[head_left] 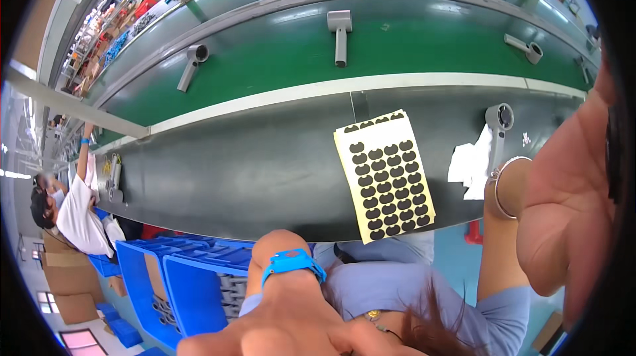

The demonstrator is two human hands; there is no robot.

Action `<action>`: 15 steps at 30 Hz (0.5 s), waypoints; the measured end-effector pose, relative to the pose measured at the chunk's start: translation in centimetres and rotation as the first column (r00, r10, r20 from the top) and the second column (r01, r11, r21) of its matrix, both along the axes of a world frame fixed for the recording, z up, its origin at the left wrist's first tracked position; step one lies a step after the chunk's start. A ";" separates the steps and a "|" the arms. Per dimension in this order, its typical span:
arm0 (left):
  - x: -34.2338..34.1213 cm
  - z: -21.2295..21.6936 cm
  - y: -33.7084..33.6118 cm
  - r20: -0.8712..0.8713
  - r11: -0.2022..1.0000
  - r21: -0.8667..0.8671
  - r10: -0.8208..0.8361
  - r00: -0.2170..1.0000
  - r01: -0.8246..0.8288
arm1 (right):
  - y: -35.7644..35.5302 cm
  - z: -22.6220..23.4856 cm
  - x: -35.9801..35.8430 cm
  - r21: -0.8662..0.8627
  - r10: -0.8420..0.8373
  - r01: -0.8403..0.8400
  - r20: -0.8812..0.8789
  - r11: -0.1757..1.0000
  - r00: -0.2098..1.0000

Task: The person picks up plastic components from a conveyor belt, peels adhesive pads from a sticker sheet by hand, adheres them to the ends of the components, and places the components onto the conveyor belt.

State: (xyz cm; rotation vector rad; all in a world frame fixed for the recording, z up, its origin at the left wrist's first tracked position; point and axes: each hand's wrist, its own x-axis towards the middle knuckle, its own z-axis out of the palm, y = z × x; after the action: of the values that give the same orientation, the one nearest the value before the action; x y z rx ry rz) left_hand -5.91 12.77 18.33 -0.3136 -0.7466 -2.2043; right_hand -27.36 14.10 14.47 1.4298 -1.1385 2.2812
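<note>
My left hand (285, 329) fills the lower edge very close to the camera, a blue wristband (291, 263) on its wrist; its fingers run out of the picture. At the right edge my right hand (570, 190) is raised close to the camera, palm showing, with a thin silver bracelet (498, 187) on the wrist and its fingertips hidden. Neither hand touches the table. On the dark table lie a yellow sheet of black oval stickers (384, 174), a grey dryer-shaped housing (498, 132) and a white paper scrap (469, 165).
A green conveyor belt (265, 71) behind the table carries three grey housings (340, 35). Blue crates (199, 283) stand below the table's near edge at the left. A person in a white shirt (76, 213) works at far left beside cardboard boxes (66, 276).
</note>
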 end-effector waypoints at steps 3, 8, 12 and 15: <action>0.3 -1.0 -0.2 -0.140 0.993 -0.113 0.002 0.990 -0.018 | 0.3 0.9 0.2 -0.001 0.041 -0.041 -0.045 0.999 0.998; 0.4 -1.4 -3.4 -0.120 0.934 -0.304 -0.231 0.966 0.186 | 0.0 1.3 -0.2 0.024 0.038 -0.036 -0.086 0.999 0.996; 1.0 -1.3 -2.0 -0.088 0.974 -0.204 -0.119 0.989 0.099 | -0.1 1.2 -0.3 0.045 0.054 -0.049 -0.109 0.998 0.993; 1.6 -0.4 -1.4 -0.013 0.978 -0.146 -0.152 0.988 0.149 | -0.1 1.1 -0.7 0.057 0.056 -0.050 -0.122 0.997 0.991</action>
State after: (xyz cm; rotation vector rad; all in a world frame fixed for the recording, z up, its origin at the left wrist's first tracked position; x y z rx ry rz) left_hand -4.32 11.33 17.91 -0.4827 -0.8977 -2.2878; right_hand -28.10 14.05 15.54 1.6155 -1.1463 2.1772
